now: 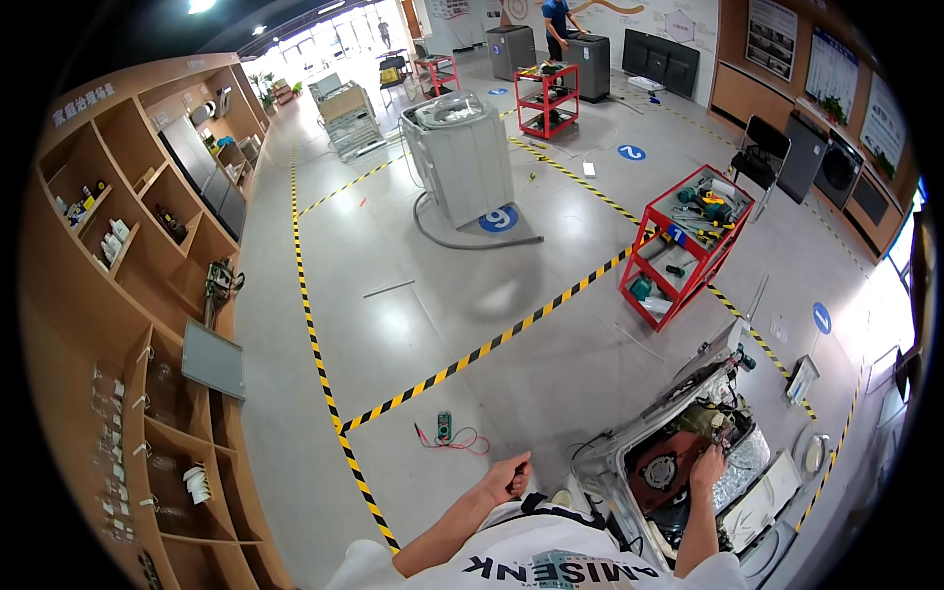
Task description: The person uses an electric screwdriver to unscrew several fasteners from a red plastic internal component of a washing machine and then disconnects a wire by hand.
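An opened washing machine lies on the floor at the lower right, its inside exposed. Within it show a reddish-brown panel with a round metal part, wiring and silvery foil-like lining. My right hand reaches into this cavity, fingers closed at the wiring near its far edge; whatever they pinch is too small to make out. My left hand is held curled in front of my body, left of the machine. Its closed fingers hide anything that may be in them.
A green multimeter with red leads lies on the floor. A red tool cart stands beyond the machine. Farther off are a stripped washer with a grey hose, and a person. Wooden shelving lines the left; loose panels lie right.
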{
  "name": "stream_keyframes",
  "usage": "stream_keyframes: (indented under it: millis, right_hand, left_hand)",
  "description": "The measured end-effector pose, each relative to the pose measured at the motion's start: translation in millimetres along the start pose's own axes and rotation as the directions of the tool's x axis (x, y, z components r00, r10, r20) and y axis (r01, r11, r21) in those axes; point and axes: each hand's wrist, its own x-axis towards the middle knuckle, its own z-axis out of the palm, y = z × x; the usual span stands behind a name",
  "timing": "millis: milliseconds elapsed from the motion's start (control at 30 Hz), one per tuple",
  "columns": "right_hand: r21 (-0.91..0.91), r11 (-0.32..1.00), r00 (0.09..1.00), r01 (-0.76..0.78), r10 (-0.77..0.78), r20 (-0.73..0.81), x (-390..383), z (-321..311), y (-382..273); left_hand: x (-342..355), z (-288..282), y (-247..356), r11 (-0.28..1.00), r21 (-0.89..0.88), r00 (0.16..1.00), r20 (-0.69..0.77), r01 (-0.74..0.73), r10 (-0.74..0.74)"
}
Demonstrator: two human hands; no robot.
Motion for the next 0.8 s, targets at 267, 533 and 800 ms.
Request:
stream_keyframes:
  millis: [267, 533, 800]
  right_hand:
    - [0.011, 1.000, 0.999, 0.026, -0.026, -0.038, -1.9, -4.2, -1.1]
    - [-0.020, 1.000, 0.999, 0.002, -0.003, -0.044, -1.0, 8.3, -1.2]
    - [-0.031, 0.999, 0.999, -0.017, 0.016, -0.031, -1.8, -5.4, -6.8]
  left_hand:
    - [0.1, 4.8, 0.3, 1.000, 0.002, 1.000, -0.022, 0.006, -0.006]
    - [-4.6, 7.9, 3.7, 1.000, 0.017, 0.999, -0.045, -0.009, 0.009]
    - [0.0, 3.6, 2.0, 1.000, -0.022, 1.000, -0.019, -0.002, 0.001]
